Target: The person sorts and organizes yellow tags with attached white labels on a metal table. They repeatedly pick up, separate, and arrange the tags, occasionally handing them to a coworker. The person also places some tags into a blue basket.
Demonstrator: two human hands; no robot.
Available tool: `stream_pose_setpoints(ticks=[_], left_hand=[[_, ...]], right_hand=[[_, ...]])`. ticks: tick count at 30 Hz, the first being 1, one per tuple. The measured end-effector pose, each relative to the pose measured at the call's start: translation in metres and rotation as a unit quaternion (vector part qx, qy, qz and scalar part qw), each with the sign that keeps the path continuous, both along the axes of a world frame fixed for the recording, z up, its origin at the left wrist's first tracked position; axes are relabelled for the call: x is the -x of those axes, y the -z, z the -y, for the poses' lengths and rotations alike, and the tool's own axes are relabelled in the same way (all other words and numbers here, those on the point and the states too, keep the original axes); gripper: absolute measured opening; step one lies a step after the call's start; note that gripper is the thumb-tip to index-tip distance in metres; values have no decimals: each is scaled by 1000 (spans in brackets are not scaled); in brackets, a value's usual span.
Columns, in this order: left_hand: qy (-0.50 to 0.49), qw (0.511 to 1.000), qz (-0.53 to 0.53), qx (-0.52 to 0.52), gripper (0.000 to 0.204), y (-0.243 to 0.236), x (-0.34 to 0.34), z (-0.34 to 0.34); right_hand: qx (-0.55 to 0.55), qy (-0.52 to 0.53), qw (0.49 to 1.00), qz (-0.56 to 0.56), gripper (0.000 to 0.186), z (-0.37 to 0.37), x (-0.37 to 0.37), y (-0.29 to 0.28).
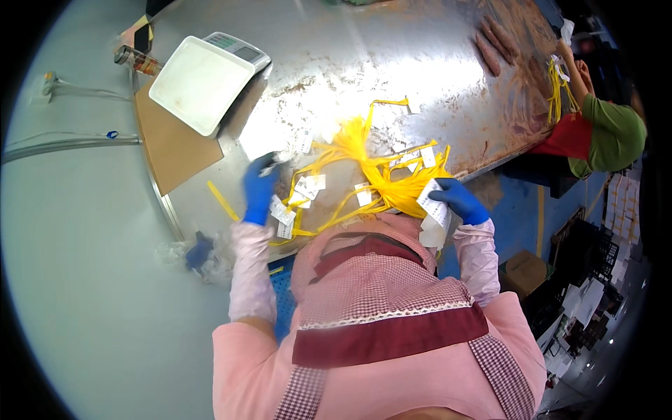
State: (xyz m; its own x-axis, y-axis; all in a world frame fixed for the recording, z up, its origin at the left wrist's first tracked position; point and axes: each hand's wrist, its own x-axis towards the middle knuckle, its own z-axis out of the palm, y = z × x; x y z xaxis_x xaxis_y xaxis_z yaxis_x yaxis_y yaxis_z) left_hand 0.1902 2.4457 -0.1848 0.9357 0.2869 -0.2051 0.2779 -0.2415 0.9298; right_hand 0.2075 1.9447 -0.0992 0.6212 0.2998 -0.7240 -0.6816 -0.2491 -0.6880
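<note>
My right hand, in a blue glove, pinches a white printed label at the table's near edge. More white label paper hangs just below it. My left hand, gloved in blue too, is over the tabletop to the left of the yellow strips; its fingers are smeared by motion, and I cannot tell whether they hold anything. Between my hands spreads a tangled bundle of flat yellow strips. Several white tags lie among the strips, some seemingly attached to them.
A digital scale with a white tray stands at the far left, partly over brown cardboard. Reddish sweet-potato-like roots lie far right on the dirty metal table. At right, a person in green handles yellow strips.
</note>
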Motion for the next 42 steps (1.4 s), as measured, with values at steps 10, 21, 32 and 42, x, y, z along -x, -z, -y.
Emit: stream_pose_setpoints(ticks=[10,21,32,42], left_hand=[[268,843,146,-442,34,31,-42,129],[302,881,68,-358,22,30,-16,103],[369,843,32,-391,29,4,-6,16],[365,844,76,-386,15,20,-33,30]], right_hand=[[24,-103,993,50,52,-89,-28,4],[110,-352,914,171,56,-171,-86,68],[169,-378,837,357,54,-161,-80,54],[154,-439,688,557,21,-214,-35,63]])
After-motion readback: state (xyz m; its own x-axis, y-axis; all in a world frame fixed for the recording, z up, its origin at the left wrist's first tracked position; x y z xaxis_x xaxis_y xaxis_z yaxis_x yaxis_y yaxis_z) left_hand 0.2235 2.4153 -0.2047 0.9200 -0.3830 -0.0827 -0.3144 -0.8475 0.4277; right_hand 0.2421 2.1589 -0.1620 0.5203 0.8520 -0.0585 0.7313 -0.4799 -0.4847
